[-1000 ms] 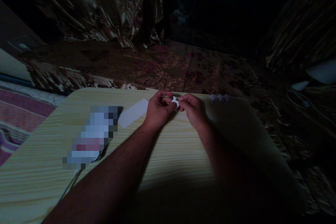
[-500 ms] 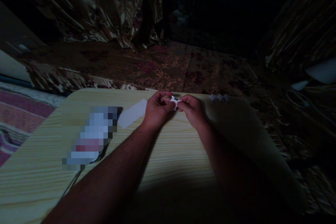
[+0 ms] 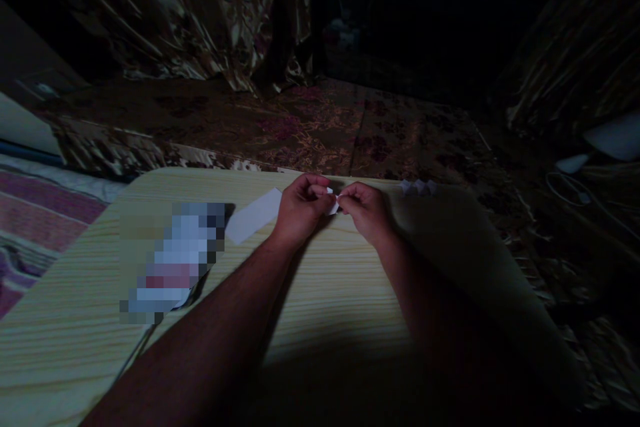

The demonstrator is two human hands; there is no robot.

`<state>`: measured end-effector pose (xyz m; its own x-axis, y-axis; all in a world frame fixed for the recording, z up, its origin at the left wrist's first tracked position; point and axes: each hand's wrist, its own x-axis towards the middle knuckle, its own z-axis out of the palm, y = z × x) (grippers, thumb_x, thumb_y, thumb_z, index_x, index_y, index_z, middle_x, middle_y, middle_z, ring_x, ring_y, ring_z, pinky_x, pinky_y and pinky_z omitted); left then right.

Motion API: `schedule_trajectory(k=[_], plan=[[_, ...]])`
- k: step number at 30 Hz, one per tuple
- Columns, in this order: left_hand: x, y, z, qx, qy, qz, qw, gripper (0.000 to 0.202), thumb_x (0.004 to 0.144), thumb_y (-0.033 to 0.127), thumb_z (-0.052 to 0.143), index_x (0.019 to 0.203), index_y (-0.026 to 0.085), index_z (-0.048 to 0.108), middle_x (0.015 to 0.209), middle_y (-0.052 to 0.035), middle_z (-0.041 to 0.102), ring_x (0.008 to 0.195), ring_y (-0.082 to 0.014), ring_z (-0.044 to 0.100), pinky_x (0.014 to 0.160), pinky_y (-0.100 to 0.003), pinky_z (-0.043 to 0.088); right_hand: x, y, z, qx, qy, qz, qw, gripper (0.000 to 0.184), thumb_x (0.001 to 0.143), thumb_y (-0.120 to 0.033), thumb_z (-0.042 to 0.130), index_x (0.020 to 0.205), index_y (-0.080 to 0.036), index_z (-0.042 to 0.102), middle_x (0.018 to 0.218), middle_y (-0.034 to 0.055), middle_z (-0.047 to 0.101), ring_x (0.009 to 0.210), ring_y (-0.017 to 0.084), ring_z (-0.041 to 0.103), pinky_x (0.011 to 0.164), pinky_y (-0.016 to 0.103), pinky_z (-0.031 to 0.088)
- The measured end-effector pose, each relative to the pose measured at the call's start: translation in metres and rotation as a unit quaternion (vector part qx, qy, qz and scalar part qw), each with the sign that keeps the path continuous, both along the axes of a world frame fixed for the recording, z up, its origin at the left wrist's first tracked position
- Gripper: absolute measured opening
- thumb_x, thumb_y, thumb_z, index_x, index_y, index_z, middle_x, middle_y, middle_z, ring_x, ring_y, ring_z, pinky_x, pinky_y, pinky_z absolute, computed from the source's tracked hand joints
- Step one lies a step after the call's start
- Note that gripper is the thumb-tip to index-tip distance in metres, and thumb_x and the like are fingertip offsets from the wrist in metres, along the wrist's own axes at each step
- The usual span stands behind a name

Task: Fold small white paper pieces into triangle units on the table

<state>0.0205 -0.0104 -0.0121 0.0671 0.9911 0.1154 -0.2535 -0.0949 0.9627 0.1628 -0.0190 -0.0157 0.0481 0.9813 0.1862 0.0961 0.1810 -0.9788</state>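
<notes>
Between both hands is a small piece of folded white paper, partly hidden by the fingers. My left hand pinches it from the left, thumb pressed on its near side. From the right, my right hand grips its edge between thumb and forefinger. A flat white paper strip lies on the table just left of my left hand. Beyond my right hand, three small folded paper stars sit in a row near the far edge.
The light wood table has rounded corners. A blurred-out device with a cable lies on its left side. Patterned cloth covers a ledge behind. At the right stand a pale lamp-like object and a white cable.
The folded paper has turned a little between the fingers, and less of it shows now. Both hands stay in nearly the same place.
</notes>
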Motion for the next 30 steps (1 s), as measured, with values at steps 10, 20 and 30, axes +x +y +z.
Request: schedule_trajectory(k=[10,20,30], plan=[[-0.0043,0.0044,-0.0016,-0.023,-0.054,-0.039,0.998,0.033,0.057,0.013,0.076,0.085,0.018,0.059,0.056,0.0059,0.059,0.047,-0.0098,0.054,0.051,-0.023,0.044,0.0013,-0.001,0.0017,-0.002,-0.009,0.045,0.999,0.006,0.069,-0.023,0.062,0.068,-0.018,0.06,0.059,-0.0041,0.057,0.055,0.01,0.049,0.055,0.024,0.037],[-0.0012,0.0011,-0.0003,-0.022,-0.027,-0.051,0.998,0.032,0.061,0.015,0.075,0.089,0.018,0.06,0.064,0.0036,0.063,0.049,-0.0089,0.054,0.049,-0.022,0.041,0.0031,-0.0017,0.0038,-0.02,-0.005,0.025,0.999,0.008,0.068,-0.025,0.063,0.068,-0.018,0.06,0.055,-0.0041,0.055,0.052,0.01,0.048,0.051,0.024,0.034],[-0.0014,0.0011,-0.0008,-0.018,-0.029,-0.057,0.998,0.037,0.062,0.017,0.076,0.093,0.019,0.057,0.063,0.0045,0.062,0.049,-0.0091,0.054,0.05,-0.021,0.041,0.002,-0.0037,0.0092,-0.026,0.001,0.041,0.999,0.014,0.07,-0.03,0.065,0.066,-0.018,0.06,0.055,-0.003,0.056,0.052,0.01,0.048,0.052,0.024,0.034]])
